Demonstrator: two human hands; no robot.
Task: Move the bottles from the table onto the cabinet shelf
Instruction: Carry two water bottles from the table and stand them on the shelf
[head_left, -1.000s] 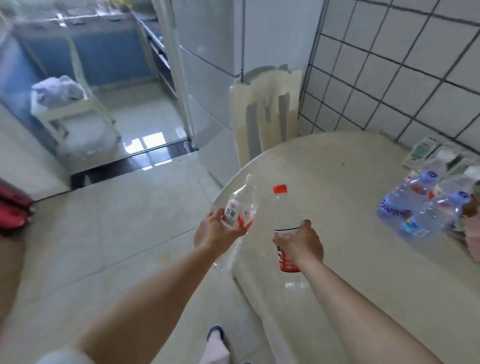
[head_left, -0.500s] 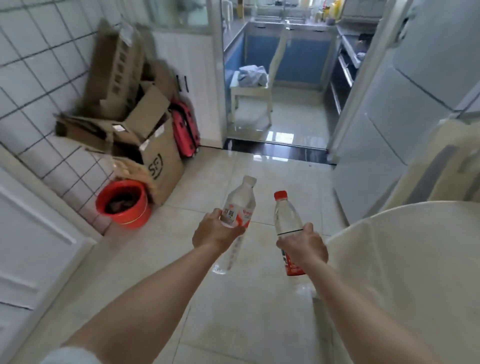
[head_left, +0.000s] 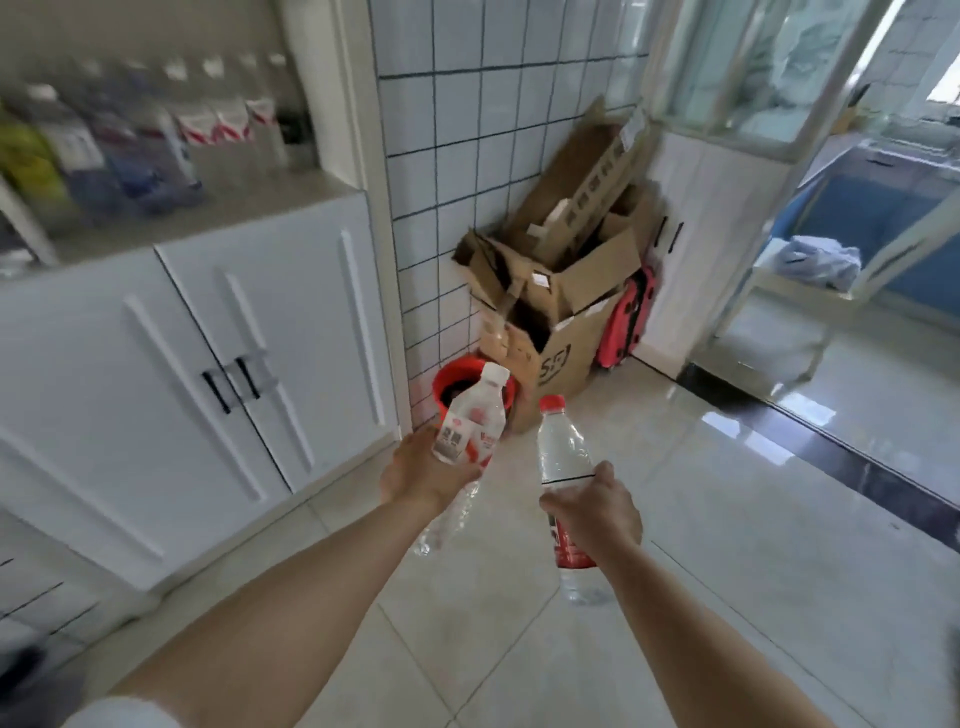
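L hand (head_left: 423, 470) wrapped round white-cap bottle (head_left: 470, 423), R hand (head_left: 595, 512) wrapped round red-cap bottle (head_left: 566, 499). Both bottles in air above floor, right of white cabinet (head_left: 208, 364). Cabinet shelf (head_left: 208, 208) up-left, blurred bottles on it. Cardboard boxes (head_left: 556, 291) in corner right of cabinet.

Bare forearms; white short sleeve (head_left: 111, 712) edge at left upper arm

Cabinet shelf (head_left: 218, 208): rear occupied by a blurred row of bottles (head_left: 156, 135); front strip bare. Cardboard boxes (head_left: 561, 291) and red bucket (head_left: 457, 382) block the corner.
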